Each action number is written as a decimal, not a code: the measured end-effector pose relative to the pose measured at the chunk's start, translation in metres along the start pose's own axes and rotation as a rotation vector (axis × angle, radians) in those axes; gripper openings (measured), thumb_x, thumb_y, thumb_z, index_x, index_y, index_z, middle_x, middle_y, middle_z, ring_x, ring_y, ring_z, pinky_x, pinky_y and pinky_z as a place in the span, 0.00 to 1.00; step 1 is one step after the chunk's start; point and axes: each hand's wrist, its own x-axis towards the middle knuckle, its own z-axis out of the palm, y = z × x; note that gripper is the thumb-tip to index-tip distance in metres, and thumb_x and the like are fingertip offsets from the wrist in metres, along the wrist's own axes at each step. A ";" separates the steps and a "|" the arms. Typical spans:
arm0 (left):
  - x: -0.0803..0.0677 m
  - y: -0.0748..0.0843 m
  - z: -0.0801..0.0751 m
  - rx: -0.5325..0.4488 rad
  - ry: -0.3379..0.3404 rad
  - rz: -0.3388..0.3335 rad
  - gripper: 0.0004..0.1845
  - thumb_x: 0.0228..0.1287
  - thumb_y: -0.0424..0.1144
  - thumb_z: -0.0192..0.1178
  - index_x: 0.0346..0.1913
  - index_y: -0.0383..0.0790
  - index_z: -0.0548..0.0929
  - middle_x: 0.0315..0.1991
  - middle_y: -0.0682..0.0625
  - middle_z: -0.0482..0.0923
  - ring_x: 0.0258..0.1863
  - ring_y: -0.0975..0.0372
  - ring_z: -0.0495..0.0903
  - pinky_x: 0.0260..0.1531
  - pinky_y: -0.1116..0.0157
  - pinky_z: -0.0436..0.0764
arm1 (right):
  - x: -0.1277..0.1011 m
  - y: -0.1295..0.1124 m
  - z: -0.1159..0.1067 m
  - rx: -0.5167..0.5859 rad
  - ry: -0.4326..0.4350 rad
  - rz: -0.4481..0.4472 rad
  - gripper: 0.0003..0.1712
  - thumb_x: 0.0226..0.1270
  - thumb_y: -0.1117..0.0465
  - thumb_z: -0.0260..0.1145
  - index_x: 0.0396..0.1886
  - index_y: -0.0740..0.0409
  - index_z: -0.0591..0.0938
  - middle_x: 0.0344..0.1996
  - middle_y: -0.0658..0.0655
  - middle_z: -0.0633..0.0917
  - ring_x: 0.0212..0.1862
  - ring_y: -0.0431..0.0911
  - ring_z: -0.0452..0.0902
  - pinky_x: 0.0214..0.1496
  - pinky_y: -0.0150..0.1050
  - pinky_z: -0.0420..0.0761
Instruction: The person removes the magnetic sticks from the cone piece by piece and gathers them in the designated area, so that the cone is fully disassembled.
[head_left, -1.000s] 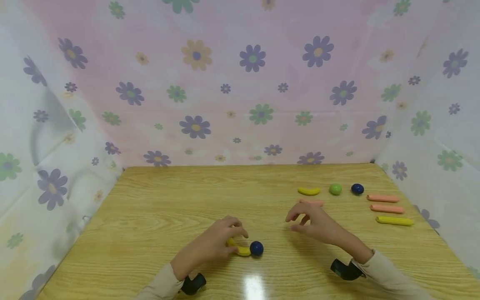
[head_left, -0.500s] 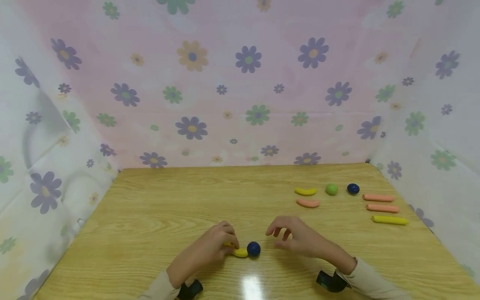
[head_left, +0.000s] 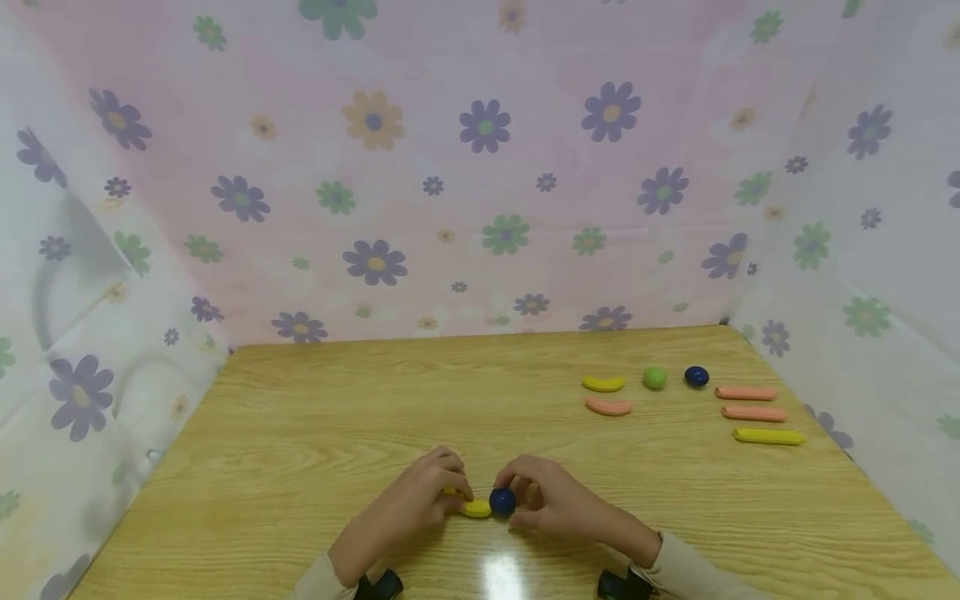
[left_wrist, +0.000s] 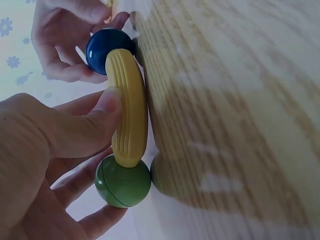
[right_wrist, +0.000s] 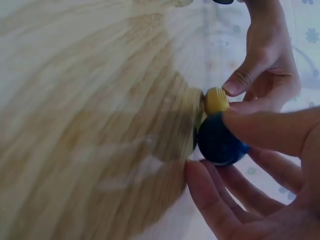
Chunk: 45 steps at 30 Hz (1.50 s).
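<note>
Near the front edge of the wooden table (head_left: 337, 400), my left hand (head_left: 453, 492) holds a ridged yellow banana-shaped piece (head_left: 474, 507) flat on the wood. In the left wrist view its thumb presses on the piece (left_wrist: 129, 115) and its fingers curl under a green ball (left_wrist: 123, 182) at one end. A dark blue ball (head_left: 502, 501) touches the other end. My right hand (head_left: 517, 500) pinches this blue ball (right_wrist: 217, 140) between thumb and fingers. The green ball is hidden in the head view.
At the back right lie a yellow banana piece (head_left: 603, 383), a green ball (head_left: 654, 377), a blue ball (head_left: 696, 376), a pink curved piece (head_left: 608, 407), two pink sticks (head_left: 745, 392) and a yellow stick (head_left: 768, 436). Flowered cloth walls stand on three sides.
My right hand has moved left and nearer, away from the pink curved piece, and has taken hold of the blue ball. My left hand has stayed on the yellow piece.
</note>
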 end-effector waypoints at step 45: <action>0.008 0.010 0.001 -0.037 -0.050 -0.149 0.08 0.53 0.29 0.69 0.29 0.47 0.89 0.38 0.57 0.80 0.50 0.59 0.75 0.51 0.60 0.76 | -0.004 -0.001 0.012 0.194 0.211 0.104 0.16 0.52 0.65 0.75 0.41 0.63 0.82 0.38 0.58 0.83 0.39 0.48 0.82 0.37 0.35 0.82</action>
